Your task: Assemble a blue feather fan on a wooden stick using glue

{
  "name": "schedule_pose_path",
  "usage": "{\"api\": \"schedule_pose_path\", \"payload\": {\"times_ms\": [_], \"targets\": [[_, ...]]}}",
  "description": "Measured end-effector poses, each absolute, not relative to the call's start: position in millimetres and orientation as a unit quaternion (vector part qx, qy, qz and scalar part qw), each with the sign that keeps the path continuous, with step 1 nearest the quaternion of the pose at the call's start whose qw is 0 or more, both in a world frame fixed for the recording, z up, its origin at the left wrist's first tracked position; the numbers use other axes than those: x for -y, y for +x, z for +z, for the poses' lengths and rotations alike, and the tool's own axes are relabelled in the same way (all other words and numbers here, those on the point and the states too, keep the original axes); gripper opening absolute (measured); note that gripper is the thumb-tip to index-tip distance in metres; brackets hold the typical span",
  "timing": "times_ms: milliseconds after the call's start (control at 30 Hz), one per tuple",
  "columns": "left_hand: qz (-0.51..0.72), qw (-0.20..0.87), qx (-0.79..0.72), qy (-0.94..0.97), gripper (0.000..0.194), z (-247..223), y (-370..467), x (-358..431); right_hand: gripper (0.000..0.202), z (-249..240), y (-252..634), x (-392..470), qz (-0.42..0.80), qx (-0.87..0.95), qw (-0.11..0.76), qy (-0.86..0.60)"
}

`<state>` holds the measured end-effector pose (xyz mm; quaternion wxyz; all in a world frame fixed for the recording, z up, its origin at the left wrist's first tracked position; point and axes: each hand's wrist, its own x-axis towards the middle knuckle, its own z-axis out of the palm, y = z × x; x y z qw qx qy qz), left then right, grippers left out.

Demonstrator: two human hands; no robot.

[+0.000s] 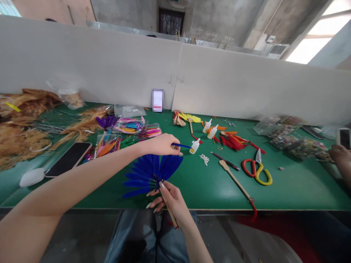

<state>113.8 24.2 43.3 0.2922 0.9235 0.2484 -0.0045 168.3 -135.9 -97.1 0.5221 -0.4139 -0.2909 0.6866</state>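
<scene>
My left hand [163, 144] reaches in from the left and pinches a single blue feather [184, 146], whose far end is at a small white glue bottle [195, 145]. Below it, my right hand [174, 202] grips the wooden handle [169, 211] of a blue feather fan [148, 173] just under the point where the feathers meet. The fan spreads to the upper left over the green table's front edge, its top partly behind my left hand. White beads [204, 159] lie right of the fan.
Scissors [257, 170], a wooden stick [237, 182] and pens [226, 161] lie right on the green table [203, 193]. Red feathers [234, 140] and two more bottles sit behind. A phone [68, 159] and bagged feathers [108, 144] are left. Someone's hand [341, 157] shows far right.
</scene>
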Motion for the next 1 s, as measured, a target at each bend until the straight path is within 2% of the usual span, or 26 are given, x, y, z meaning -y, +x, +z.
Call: {"api": "schedule_pose_path", "payload": {"times_ms": [200, 400, 700, 1000], "targets": [[-0.016, 0.304, -0.236, 0.923, 0.04, 48.0, 114.0, -23.9, 0.051, -99.0, 167.4, 135.6, 0.691, 0.29, 0.515, -0.415], [-0.03, 0.275, -0.2, 0.94, 0.032, 34.5, 119.5, -26.9, 0.051, -98.1, 165.6, 136.8, 0.686, 0.295, 0.515, -0.42], [-0.039, 0.222, -0.198, 0.954, 0.036, 29.8, 123.0, -23.3, 0.051, -100.8, 163.0, 136.4, 0.684, 0.301, 0.507, -0.429], [-0.029, 0.229, -0.205, 0.951, 0.041, 25.7, 122.2, -21.4, 0.052, -101.1, 162.5, 135.1, 0.69, 0.294, 0.51, -0.422]]}}
